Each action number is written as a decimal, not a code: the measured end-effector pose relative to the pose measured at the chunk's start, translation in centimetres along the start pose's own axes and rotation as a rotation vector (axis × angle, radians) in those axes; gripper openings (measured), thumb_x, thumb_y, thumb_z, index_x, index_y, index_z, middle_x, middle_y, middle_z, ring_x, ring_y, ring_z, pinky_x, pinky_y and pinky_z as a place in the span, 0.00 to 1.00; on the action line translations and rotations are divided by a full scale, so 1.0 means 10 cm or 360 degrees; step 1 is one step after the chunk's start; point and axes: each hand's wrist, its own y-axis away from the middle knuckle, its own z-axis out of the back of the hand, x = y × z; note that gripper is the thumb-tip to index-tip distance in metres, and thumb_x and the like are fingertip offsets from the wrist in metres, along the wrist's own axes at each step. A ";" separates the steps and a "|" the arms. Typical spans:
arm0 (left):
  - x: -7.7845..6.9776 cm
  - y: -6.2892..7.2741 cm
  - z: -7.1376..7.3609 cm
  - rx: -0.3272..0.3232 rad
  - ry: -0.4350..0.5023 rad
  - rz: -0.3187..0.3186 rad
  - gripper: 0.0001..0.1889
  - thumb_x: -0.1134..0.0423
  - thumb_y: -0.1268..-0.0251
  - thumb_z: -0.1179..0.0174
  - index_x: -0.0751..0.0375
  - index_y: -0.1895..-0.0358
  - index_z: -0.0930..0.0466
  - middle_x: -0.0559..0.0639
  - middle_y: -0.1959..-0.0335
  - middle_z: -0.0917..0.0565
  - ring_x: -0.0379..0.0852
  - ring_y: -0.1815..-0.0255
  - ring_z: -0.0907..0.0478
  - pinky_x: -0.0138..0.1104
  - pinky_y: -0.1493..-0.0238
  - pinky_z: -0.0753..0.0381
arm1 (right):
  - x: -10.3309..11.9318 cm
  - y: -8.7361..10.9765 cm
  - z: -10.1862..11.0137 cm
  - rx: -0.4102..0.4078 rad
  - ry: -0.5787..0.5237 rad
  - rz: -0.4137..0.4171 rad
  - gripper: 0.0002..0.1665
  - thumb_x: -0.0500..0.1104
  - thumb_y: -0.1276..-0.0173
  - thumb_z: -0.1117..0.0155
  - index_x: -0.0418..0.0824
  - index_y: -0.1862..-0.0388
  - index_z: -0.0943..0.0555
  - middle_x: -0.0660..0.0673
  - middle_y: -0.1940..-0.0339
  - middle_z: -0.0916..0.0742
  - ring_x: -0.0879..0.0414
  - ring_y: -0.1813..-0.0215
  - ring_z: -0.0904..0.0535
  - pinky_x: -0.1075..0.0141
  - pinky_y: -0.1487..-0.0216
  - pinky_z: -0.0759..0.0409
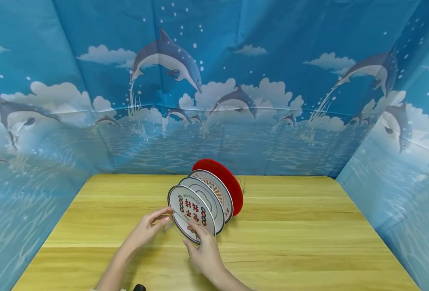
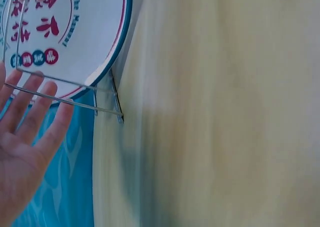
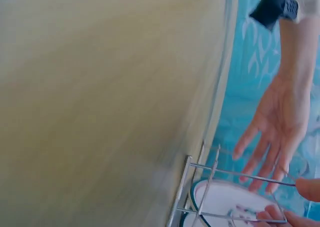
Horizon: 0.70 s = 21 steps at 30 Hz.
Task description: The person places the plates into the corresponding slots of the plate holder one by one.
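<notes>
A metal wire rack [image 1: 168,227] holds several round plates on edge in a row. The front white plate [image 1: 191,212] has red characters and a dark rim; two more patterned plates [image 1: 196,186] stand behind it, then a red plate [image 1: 238,188] at the back. Beside the front plate's left edge, my left hand [image 1: 146,230] has its fingers extended and spread, touching the rack's wires. My right hand [image 1: 207,250] pinches the rack's near wire end between thumb [image 3: 309,188] and fingers, in front of the plate. Much of the rack is hidden behind the plates.
The rack stands on a yellow wood-grain table [image 1: 309,234]. A blue dolphin-print curtain [image 1: 221,137] hangs behind the table and along both sides. A small black object [image 1: 139,287] shows at the bottom edge of the head view.
</notes>
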 end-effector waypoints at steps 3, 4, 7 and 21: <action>-0.05 0.03 -0.14 -0.0042 0.0040 0.0025 0.20 0.65 0.34 0.47 0.71 0.41 0.31 0.61 0.47 0.23 0.58 0.46 0.27 0.32 0.44 0.27 | -0.05 0.05 0.15 0.0060 -0.0004 -0.0014 0.26 0.27 0.47 0.35 0.30 0.47 0.25 0.40 0.55 0.17 0.48 0.51 0.22 0.60 0.48 0.22; -0.07 0.04 -0.19 -0.0054 0.0053 0.0031 0.20 0.64 0.34 0.46 0.71 0.41 0.31 0.61 0.47 0.23 0.57 0.46 0.27 0.31 0.45 0.26 | -0.06 0.06 0.21 0.0087 -0.0007 -0.0040 0.26 0.27 0.47 0.36 0.30 0.46 0.25 0.40 0.54 0.17 0.48 0.50 0.22 0.59 0.47 0.22; -0.14 0.06 -0.34 -0.0093 0.0128 0.0072 0.21 0.64 0.35 0.45 0.71 0.42 0.30 0.62 0.48 0.23 0.56 0.47 0.27 0.28 0.48 0.24 | -0.12 0.09 0.36 0.0156 -0.0054 -0.0114 0.26 0.25 0.46 0.38 0.31 0.45 0.26 0.39 0.51 0.18 0.46 0.47 0.24 0.59 0.43 0.25; -0.43 0.01 -1.00 -0.0308 0.0257 0.0069 0.18 0.69 0.48 0.36 0.69 0.52 0.23 0.61 0.59 0.20 0.58 0.55 0.24 0.29 0.65 0.17 | -0.48 0.19 1.02 0.0284 -0.0286 -0.0049 0.27 0.20 0.46 0.43 0.30 0.45 0.27 0.35 0.47 0.21 0.44 0.44 0.26 0.56 0.42 0.29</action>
